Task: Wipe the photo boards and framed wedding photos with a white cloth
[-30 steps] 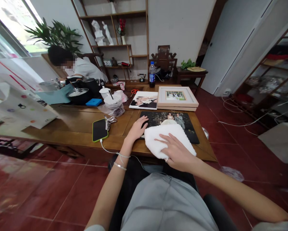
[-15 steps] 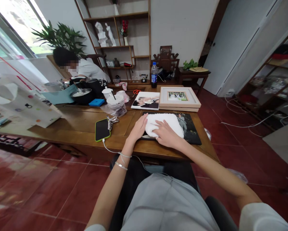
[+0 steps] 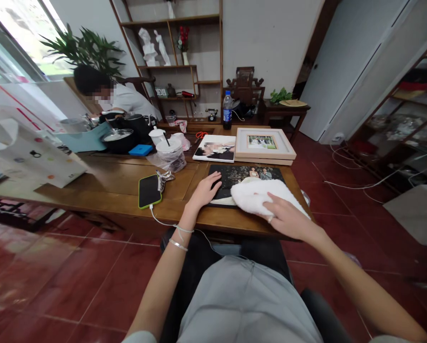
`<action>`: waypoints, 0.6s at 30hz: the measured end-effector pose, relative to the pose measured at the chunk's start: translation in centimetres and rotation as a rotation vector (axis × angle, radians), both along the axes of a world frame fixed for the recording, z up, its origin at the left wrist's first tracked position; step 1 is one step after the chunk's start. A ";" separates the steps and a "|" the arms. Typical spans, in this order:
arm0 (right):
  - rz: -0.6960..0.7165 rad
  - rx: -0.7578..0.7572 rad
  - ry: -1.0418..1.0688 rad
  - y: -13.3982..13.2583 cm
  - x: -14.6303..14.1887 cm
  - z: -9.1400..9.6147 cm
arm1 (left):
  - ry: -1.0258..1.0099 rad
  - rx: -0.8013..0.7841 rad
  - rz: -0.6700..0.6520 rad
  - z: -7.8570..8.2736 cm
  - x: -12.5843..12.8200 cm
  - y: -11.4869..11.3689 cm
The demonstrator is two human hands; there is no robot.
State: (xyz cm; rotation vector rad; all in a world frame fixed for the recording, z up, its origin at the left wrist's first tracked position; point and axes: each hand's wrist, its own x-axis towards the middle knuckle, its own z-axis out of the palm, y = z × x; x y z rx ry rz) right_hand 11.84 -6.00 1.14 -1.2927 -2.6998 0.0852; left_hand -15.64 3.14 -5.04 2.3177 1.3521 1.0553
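Observation:
A dark photo panel (image 3: 231, 176) with a couple pictured on it lies flat near the table's front edge. My right hand (image 3: 286, 216) grips a white fluffy cloth (image 3: 259, 197), which rests on the panel's right front part and hides it there. Some fingertips sink into the cloth. At the panel's left edge lies my left hand (image 3: 204, 190), open, its fingers stretched out flat and holding nothing.
Behind the panel are a photo print (image 3: 215, 148) and a pale wooden frame (image 3: 265, 155). A phone (image 3: 150, 191) with a cable lies to the left, near a bagged cup (image 3: 170, 155). A bottle (image 3: 227, 112) stands behind; a person (image 3: 127, 97) sits back left.
The cloth has slid right and toward me with my right hand, uncovering the pictured couple and the panel's left part. My left hand stays at the left edge, no longer touching the cloth.

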 end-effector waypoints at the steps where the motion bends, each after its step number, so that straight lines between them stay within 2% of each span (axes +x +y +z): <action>1: -0.073 0.012 -0.010 0.6 0.8 -0.2 | 0.008 0.010 -0.004 -0.1 0.0 0.0; 4: -0.217 0.064 -0.035 3.6 2.1 -0.3 | 0.014 0.021 -0.007 -0.2 0.0 0.1; 6: -0.219 0.084 -0.029 5.9 1.7 0.1 | 0.019 0.023 0.001 -0.2 0.0 0.1; 8: -0.153 0.069 -0.004 8.2 0.0 1.0 | 0.023 0.023 0.006 -0.2 0.0 0.1; 12: 0.025 -0.006 0.093 11.8 -5.6 2.5 | 0.034 0.025 0.018 -0.1 0.0 0.0; 15: 0.081 -0.043 0.126 13.1 -9.3 2.8 | 0.042 0.023 0.028 -0.1 0.0 0.0; 18: 0.065 -0.036 0.124 13.4 -10.5 2.5 | 0.042 0.027 0.028 -0.1 0.0 0.0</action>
